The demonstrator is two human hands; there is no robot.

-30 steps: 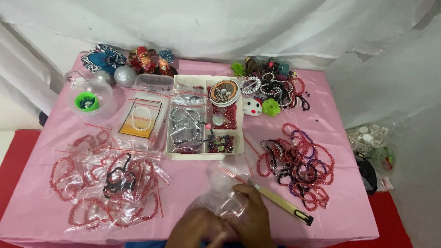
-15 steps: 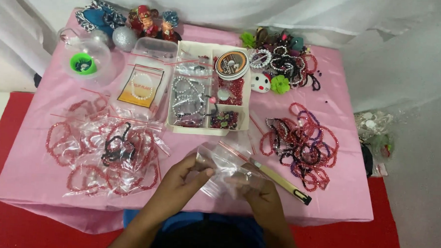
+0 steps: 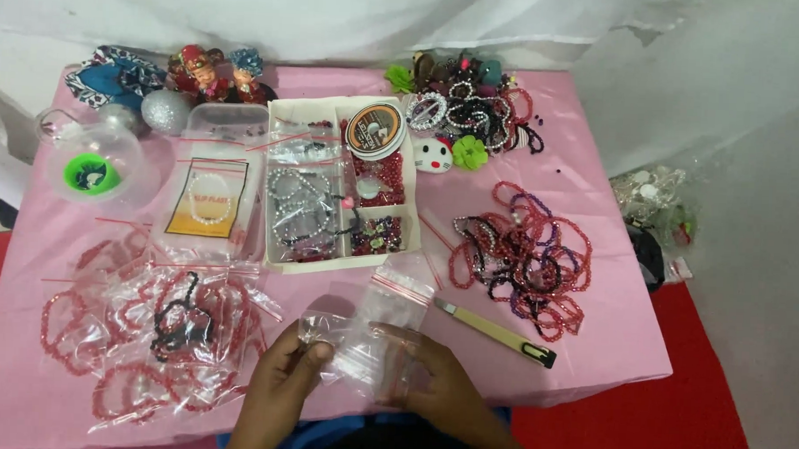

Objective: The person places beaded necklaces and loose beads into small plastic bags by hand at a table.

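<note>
Near the front edge of the pink table, my left hand pinches the left side of a small clear zip bag. My right hand grips the same bag from the right. More clear zip bags with red strips lie just beyond it. A yellow-handled cutter rests to the right of my right hand. Left of my hands lies a heap of bagged red bead bracelets.
A white compartment box with beads and a cord spool stands mid-table. Loose red and purple bracelets are piled at the right. A clear dome with a green thing, figurines and hair trinkets line the back.
My hands have gone from fumbling low at the table edge to holding one clear bag between them. The view has shifted, so the table sits further left in frame.
</note>
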